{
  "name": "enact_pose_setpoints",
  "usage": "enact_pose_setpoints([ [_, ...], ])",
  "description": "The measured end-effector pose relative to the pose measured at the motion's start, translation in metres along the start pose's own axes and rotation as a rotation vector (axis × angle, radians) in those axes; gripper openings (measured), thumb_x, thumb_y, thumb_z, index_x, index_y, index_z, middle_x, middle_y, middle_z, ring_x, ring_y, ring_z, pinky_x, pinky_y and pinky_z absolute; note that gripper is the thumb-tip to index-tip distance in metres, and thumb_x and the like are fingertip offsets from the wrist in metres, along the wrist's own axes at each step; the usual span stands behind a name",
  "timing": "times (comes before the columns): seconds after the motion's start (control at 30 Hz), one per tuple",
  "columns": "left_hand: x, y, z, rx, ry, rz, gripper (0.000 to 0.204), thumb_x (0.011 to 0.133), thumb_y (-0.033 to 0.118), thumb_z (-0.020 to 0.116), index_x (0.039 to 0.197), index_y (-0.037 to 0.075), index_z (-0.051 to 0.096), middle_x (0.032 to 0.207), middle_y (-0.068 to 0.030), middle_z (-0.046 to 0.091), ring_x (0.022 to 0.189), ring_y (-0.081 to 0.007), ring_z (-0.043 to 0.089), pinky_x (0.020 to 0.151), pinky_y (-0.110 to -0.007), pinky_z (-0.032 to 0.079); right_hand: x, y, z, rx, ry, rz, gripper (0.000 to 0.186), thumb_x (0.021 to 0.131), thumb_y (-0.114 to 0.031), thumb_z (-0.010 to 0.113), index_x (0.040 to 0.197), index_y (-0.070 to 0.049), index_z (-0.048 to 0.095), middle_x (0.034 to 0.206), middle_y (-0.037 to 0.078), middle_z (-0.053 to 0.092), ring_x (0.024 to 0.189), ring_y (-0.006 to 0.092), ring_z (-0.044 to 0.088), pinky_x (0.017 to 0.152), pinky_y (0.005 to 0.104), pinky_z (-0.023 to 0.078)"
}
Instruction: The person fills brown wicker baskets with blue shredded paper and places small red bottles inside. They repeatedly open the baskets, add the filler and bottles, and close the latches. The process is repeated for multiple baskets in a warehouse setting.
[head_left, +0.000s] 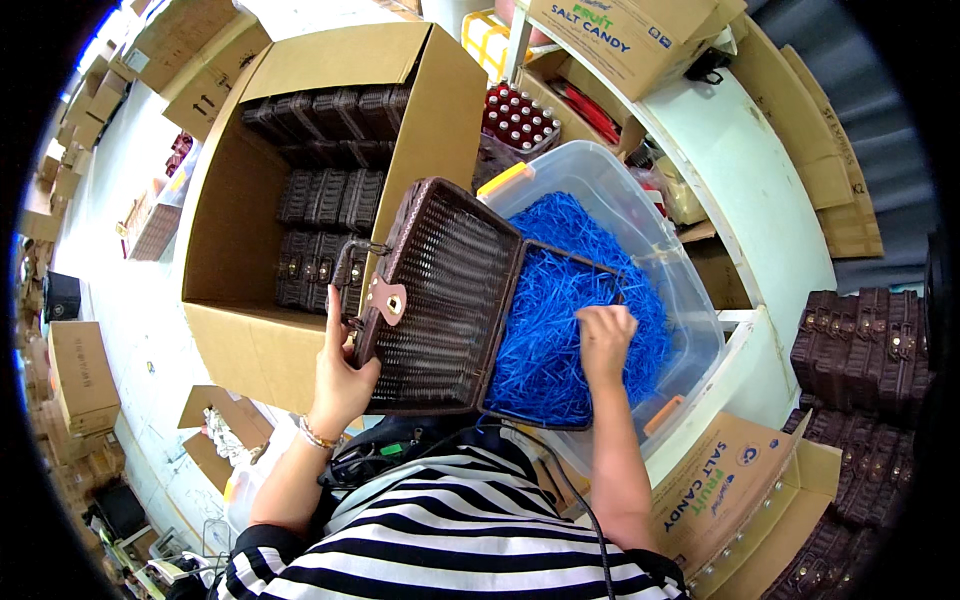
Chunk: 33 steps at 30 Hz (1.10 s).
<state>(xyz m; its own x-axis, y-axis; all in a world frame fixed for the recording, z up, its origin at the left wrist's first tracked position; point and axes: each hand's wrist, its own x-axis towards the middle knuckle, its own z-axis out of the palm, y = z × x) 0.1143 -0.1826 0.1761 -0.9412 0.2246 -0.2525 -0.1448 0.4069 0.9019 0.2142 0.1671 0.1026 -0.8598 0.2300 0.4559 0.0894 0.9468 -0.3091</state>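
A dark brown wicker case (450,290) lies open before me, its lid raised toward the left. My left hand (345,375) grips the lid's outer edge below the handle and the pinkish-brown clasp plate (386,301); the index finger points upward. Blue shredded paper (545,330) heaps in the case's lower half and spreads past its rim. My right hand (606,338) is closed over the right side of this heap, fingers curled down; what they hold is hidden. Beneath the case is a clear plastic bin (690,310) with orange latches, also holding blue shreds.
A tall open carton (230,240) at the left holds several stacked wicker cases (335,200). More wicker cases (860,340) are piled at the right. Red bottles with white caps (520,118) stand behind the bin. An open carton (725,490) stands at lower right, beside a white shelf (760,200).
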Motion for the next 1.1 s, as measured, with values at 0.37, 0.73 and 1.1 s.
enact_pose_setpoints([
  [0.37,0.007,0.000,0.016,-0.036,-0.008,0.094,0.108,0.072,-0.020,0.048,0.159,0.023,0.001,0.127,-0.0146,0.058,0.087,-0.0116,0.062,0.067,-0.021,0.051,-0.037,0.007,0.005,0.054,-0.276,-0.030,0.020,0.081,-0.009,0.067,0.101,-0.008,0.072,0.122,0.009,0.061,0.114,0.0317,0.052,0.099,0.0442,0.040],
  [0.73,-0.001,-0.011,0.017,-0.020,-0.008,0.136,0.106,0.073,-0.019,0.046,0.159,0.024,0.003,0.127,-0.0121,0.059,0.069,-0.0047,0.050,0.053,-0.018,0.042,-0.056,0.035,0.035,-0.356,-0.254,0.649,0.082,0.094,-0.046,0.053,0.151,0.004,0.023,0.157,0.033,0.011,0.146,0.0497,0.008,0.114,0.0641,0.011],
  [1.1,-0.002,-0.010,0.020,-0.008,-0.038,0.138,0.105,0.073,-0.017,0.045,0.159,0.023,0.003,0.122,-0.0114,0.059,0.065,-0.0036,0.051,0.049,-0.017,0.039,-0.070,0.055,0.106,0.255,-0.297,0.337,0.074,0.084,-0.021,0.066,0.147,0.003,0.034,0.157,0.026,0.021,0.146,0.0445,0.016,0.119,0.0524,0.018],
])
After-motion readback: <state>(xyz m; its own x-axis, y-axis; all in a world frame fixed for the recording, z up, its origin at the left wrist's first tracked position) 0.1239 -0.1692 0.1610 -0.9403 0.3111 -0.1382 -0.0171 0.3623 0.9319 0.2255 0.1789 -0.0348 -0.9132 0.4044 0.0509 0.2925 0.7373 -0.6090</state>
